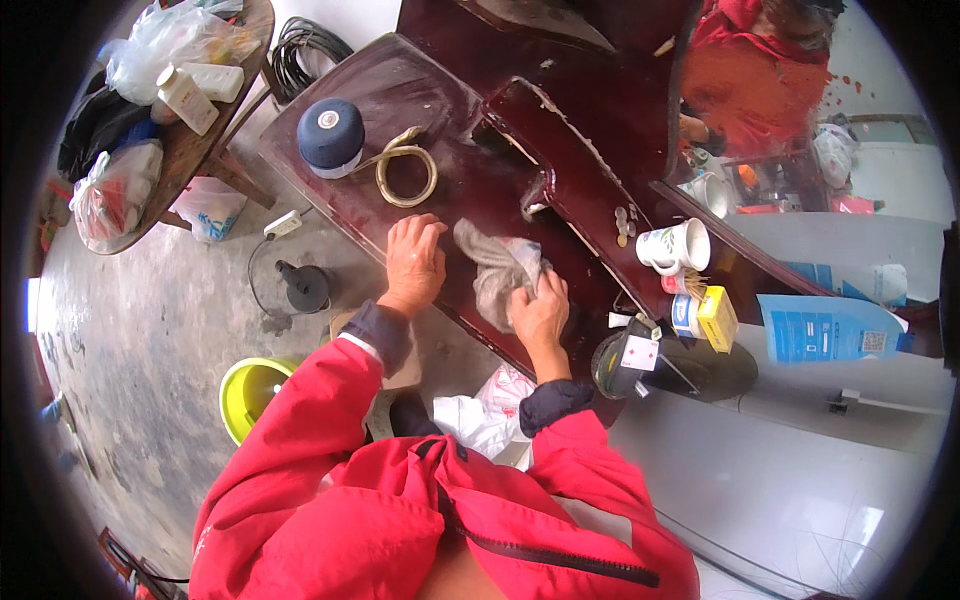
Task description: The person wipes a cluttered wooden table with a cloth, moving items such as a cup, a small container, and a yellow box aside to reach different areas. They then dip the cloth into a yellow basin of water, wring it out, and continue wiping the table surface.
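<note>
My right hand [541,311] is closed on a grey, crumpled cloth [499,277] that lies on the dark red, glossy wooden dresser top [465,191]. At the dresser's front edge rests my left hand [415,259], fingers bent and nothing seen in them; its palm side is hidden. Beyond the left hand lies a coiled, gold-brown curved object [409,176], whose kind I cannot tell. Beside it stands a round container with a dark blue domed top [330,131].
On the raised ledge at right are coins [622,225], a floral mug [673,247], a yellow box [717,319] and a playing card [640,353]. A mirror [757,97] stands behind. A yellow-green bucket [247,397] and black object [304,289] are on the floor; a cluttered wooden table [244,75] stands left.
</note>
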A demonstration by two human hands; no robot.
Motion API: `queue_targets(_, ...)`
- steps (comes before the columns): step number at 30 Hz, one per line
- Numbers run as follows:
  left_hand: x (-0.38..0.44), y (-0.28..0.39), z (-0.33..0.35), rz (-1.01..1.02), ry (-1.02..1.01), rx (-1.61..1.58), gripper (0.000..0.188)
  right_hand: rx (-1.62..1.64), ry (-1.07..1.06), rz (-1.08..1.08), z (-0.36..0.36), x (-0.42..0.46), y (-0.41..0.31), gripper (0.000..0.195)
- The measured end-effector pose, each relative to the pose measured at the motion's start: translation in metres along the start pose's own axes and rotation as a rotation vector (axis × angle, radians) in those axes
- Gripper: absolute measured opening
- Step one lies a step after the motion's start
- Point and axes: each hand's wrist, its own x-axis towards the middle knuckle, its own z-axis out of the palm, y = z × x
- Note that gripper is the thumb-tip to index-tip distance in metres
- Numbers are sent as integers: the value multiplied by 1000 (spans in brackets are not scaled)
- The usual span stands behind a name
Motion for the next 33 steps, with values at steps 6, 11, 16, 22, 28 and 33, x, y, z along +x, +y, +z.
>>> queue_targets(6,3,2,3,24,2,18,39,126,-44,425,-21,30,53,72)
queue_targets(11,3,1,2,15,-16,52,38,-126,-21,139,-1,-1,3,57)
queue_targets(16,2,-3,6,16,2,35,40,-43,-168,-37,-24,-51,-15,52)
queue_targets(22,4,5,0,0,-10,-24,38,-144,-59,98,-36,-73,14,52)
queue_targets(28,3,2,2,25,14,-1,40,-64,-113,-112,15,17,-34,48)
queue_targets(33,4,-1,0,18,-2,-15,38,-75,-184,-78,21,48,-51,49)
